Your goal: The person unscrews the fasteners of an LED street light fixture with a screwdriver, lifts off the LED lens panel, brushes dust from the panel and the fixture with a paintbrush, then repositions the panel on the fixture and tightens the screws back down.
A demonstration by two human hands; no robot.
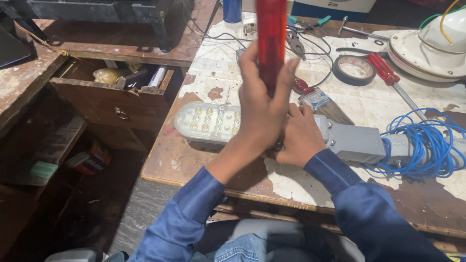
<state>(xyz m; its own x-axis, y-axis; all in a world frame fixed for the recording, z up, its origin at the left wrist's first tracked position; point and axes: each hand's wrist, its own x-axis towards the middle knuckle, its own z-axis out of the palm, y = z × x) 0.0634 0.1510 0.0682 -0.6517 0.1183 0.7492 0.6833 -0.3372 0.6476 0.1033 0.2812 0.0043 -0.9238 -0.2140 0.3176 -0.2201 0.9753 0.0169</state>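
A grey LED street lamp (352, 140) lies across the worn white table (228, 73), its clear lens (206, 121) with rows of LEDs pointing left. My left hand (262, 109) is wrapped around the lower end of a tall red screwdriver handle (271, 34), held upright over the middle of the lamp. The tip is hidden behind my hands. My right hand (298, 138) presses down on the lamp body just right of the screwdriver, fingers curled on it. Both sleeves are blue.
A coil of blue wire (427, 145) lies at the lamp's right end. Behind are a paintbrush (320, 99), black tape roll (354, 70), another red screwdriver (383, 68), pliers (296, 41) and a white lamp housing (427, 48). An open wooden drawer (116, 97) is at left.
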